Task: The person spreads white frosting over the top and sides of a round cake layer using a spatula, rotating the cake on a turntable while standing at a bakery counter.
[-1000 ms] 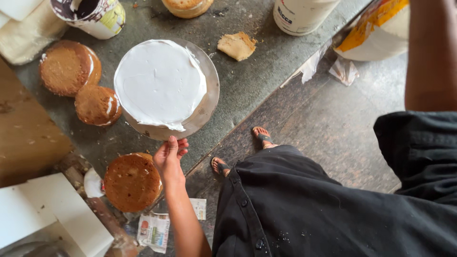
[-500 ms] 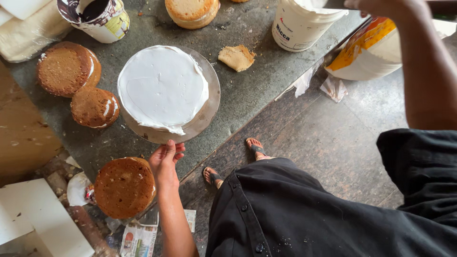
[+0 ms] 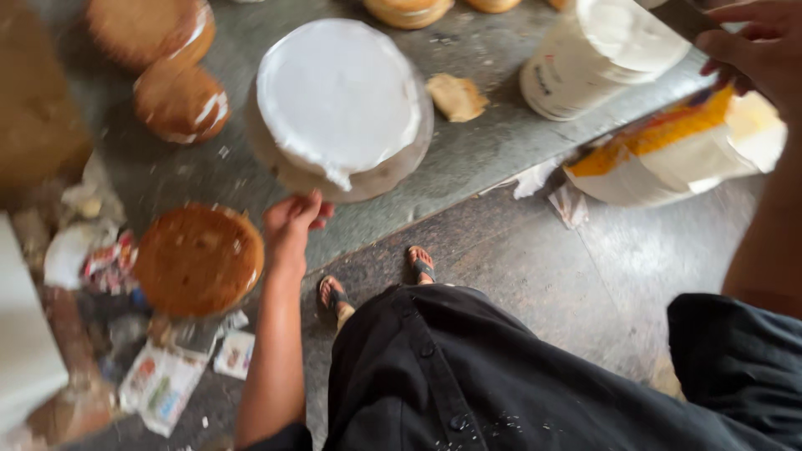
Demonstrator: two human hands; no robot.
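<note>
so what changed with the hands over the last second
The right hand came into view at the top right and now grips a flat blade over the white tub. The left hand stayed at the near rim of the turntable, with the white iced cake still on it. The brown cake rounds did not move.

A bakery work area: a stone bench (image 3: 501, 142) carries a white-iced cake (image 3: 338, 96), bare sponge rounds (image 3: 180, 102) and a cream tub (image 3: 597, 54).
</note>
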